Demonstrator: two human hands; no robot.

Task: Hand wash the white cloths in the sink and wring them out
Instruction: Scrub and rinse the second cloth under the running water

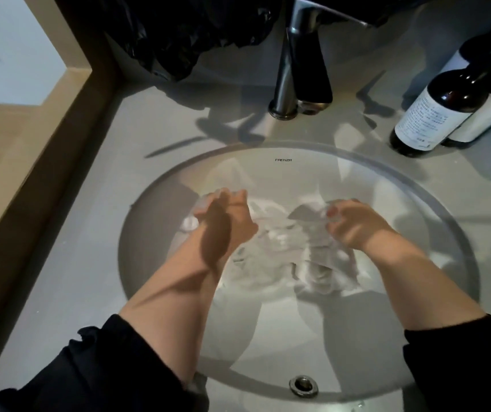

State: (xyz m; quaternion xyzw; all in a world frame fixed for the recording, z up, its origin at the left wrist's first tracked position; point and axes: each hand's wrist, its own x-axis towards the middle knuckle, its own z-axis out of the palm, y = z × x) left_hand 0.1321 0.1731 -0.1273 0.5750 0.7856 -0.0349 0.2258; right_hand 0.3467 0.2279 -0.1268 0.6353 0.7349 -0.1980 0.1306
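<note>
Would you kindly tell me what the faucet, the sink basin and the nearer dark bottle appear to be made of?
Faucet: metal, dark satin finish, judging by its soft reflections.
Sink basin: likely glazed white ceramic, smooth, glossy.
Nearer dark bottle: glossy brown glass or plastic, unclear which, with a white label.
</note>
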